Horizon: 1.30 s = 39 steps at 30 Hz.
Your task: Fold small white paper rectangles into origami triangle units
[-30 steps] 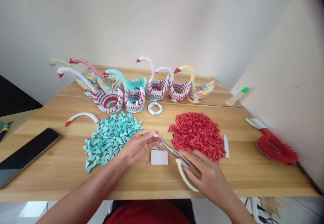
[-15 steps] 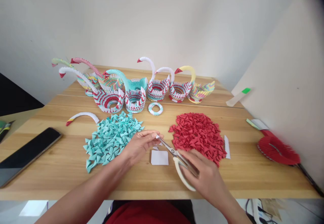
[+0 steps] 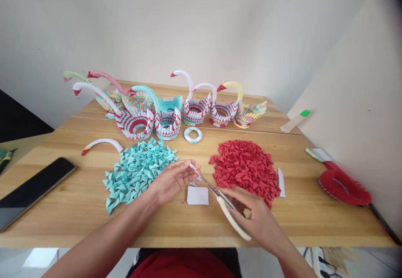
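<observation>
Scissors (image 3: 230, 211) with cream handles are in my right hand (image 3: 256, 213), its fingers in the loops and the blades pointing up and left. My left hand (image 3: 174, 179) pinches a small piece of white paper (image 3: 192, 166), and the scissor tips reach it. Below the blades a stack of white paper rectangles (image 3: 197, 195) lies on the table, with small white scraps (image 3: 192, 183) just behind it. A pile of folded turquoise paper triangles (image 3: 138, 171) is to the left of my left hand. Folded red paper triangles (image 3: 245, 167) are heaped behind my right hand.
Several folded-paper swans (image 3: 166, 123) stand along the back of the wooden table (image 3: 94, 223). A turquoise-and-white paper ring (image 3: 192, 135) lies before them. A phone (image 3: 34, 190) and a white curved swan neck (image 3: 103, 141) are at left; a red paper piece (image 3: 344, 186) is at right.
The scissor handles have come closer together and the blades look more closed. The scissors have turned slightly, their tips moving up and left with my left fingertips.
</observation>
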Tool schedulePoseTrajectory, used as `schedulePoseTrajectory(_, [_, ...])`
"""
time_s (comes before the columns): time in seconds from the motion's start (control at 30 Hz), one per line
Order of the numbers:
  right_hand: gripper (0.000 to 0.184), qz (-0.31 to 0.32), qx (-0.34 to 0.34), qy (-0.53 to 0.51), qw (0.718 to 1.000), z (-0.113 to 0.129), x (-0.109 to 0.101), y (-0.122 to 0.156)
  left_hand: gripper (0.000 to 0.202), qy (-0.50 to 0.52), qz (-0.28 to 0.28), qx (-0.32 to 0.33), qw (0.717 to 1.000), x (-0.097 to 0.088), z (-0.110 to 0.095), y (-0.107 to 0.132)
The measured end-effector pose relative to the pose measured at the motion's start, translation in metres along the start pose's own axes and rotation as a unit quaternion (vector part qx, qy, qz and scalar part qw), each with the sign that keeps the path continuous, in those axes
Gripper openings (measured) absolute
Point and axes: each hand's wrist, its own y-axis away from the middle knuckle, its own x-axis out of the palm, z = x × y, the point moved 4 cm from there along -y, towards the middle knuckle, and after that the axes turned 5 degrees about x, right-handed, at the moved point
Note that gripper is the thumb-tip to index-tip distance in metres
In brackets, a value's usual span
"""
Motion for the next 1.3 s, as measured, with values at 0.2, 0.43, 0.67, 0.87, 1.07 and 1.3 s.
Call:
schedulePoseTrajectory(0.2, [0.033,0.004,0.005,0.003,1.0,-0.0029,0.002,-0.001,0.015,0.004,0.004,-0.008,1.0,0.0026,-0.001,0.0008])
schedulePoseTrajectory(0.43, [0.032,0.011,-0.002,0.016,1.0,-0.0037,0.001,-0.0025,0.016,0.001,0.013,-0.01,1.0,0.0026,-0.0014,0.0025])
schedulePoseTrajectory(0.67, [0.034,-0.07,-0.095,0.136,0.984,-0.0037,0.0035,0.005,0.023,-0.034,0.007,0.031,0.999,0.0021,-0.0039,0.0005])
schedulePoseTrajectory(0.87, [0.033,-0.1,-0.126,0.159,0.974,-0.0029,0.0052,0.0068,0.025,-0.038,0.009,0.035,0.999,0.0021,-0.0027,0.0003])
schedulePoseTrajectory(1.07, [0.034,-0.051,-0.083,0.098,0.99,-0.0083,0.0032,0.0036,0.02,-0.025,0.029,0.031,0.999,0.0036,-0.0024,0.0001])
schedulePoseTrajectory(1.3, [0.032,0.001,-0.013,0.039,0.999,-0.0075,0.0039,-0.0012,0.019,-0.004,0.025,0.017,1.0,0.0034,-0.0015,0.0014])
